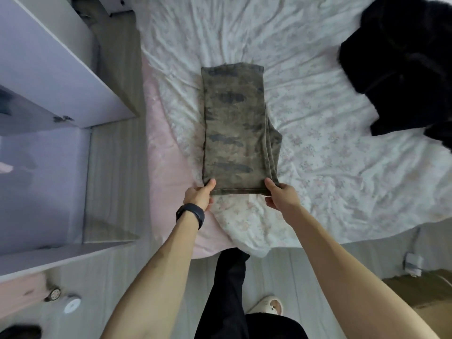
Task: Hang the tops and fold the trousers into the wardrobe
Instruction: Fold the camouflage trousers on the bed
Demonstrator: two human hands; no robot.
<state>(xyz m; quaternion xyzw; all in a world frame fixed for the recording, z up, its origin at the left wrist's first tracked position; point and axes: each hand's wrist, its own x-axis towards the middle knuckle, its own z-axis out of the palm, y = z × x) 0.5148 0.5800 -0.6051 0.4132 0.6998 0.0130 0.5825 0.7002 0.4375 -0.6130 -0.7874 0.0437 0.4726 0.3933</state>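
Note:
Camouflage trousers [234, 128] lie folded lengthwise on the bed, a long narrow stack running away from me. My left hand [199, 195] pinches the near left corner of the stack, thumb on top. My right hand [281, 195] pinches the near right corner the same way. A heap of black clothing [401, 64] lies on the bed at the far right. The open wardrobe [41, 167] stands at the left, its inside pale purple.
The bed [342, 167] has a rumpled white floral sheet, with a pink cover [166, 167] along its left edge. A cardboard box [425, 302] sits on the floor at the lower right. Small round objects [71, 303] lie on the floor by the wardrobe.

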